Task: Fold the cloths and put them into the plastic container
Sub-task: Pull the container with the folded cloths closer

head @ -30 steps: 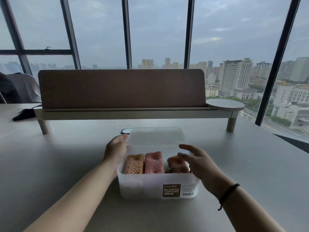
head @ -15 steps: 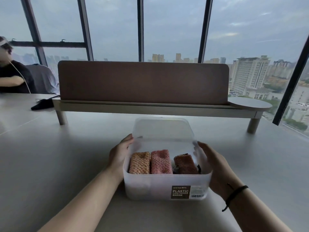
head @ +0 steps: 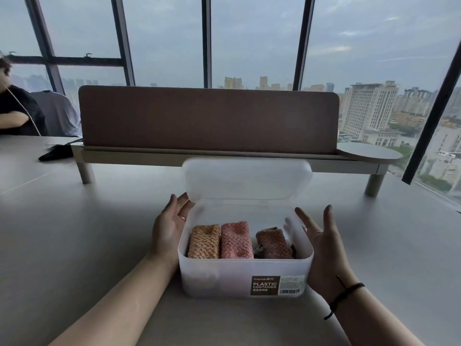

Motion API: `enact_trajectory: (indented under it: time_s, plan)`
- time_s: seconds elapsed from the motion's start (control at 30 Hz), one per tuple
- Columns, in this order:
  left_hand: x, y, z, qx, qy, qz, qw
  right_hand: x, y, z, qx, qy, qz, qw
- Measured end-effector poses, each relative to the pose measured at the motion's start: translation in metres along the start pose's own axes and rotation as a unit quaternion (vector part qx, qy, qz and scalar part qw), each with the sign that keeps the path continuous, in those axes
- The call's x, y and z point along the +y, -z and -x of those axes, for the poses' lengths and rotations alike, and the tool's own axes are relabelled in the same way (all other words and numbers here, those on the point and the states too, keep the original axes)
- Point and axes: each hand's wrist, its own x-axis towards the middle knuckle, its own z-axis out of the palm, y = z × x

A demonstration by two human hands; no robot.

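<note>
Both my hands have come off the plastic container [head: 224, 278]; its translucent lid [head: 247, 178] now stands raised behind; left hand [head: 167, 229] and right hand [head: 321, 245] flank its frosted walls, fingers straight, holding nothing; three folded knitted cloths [head: 235, 240] lie side by side inside, on the smooth grey surface [head: 74, 245].

A wide pale grey desk [head: 74, 245] fills the foreground, and across its far side stands a low riser shelf [head: 224, 156] on short legs, backed by a brown divider panel [head: 207, 118] and ending in a round grey platform [head: 369, 152] at the right. Behind it, tall windows with dark frames [head: 206, 41] show an overcast sky and a city of pale high-rise buildings [head: 369, 106], giving dim, cool daylight. At far left another person [head: 15, 113] sits beside a grey chair back [head: 59, 113].
</note>
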Motion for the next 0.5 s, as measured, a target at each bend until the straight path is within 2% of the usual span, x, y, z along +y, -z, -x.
enact_trajectory:
  time_s: [0.07,0.13,0.27,0.4,0.5]
  plan:
    - [-0.001,0.003,0.003,0.019,0.017,0.026,0.999,0.003,0.002,-0.002,-0.022,-0.006,-0.027,0.999]
    - [-0.001,0.003,0.008,-0.015,0.049,0.029,0.998,0.005,0.003,0.000,-0.036,-0.008,-0.040,0.998]
    - [-0.001,0.001,0.020,-0.055,0.029,-0.051,0.997,0.006,-0.001,0.008,-0.113,-0.003,0.002,0.994]
    - [-0.002,0.002,0.025,-0.073,0.041,-0.076,0.994,0.005,0.002,0.008,-0.107,-0.003,0.017,0.994]
    - [-0.004,0.004,0.025,-0.035,0.051,-0.092,0.994,0.007,0.002,0.006,-0.106,0.001,0.017,0.994]
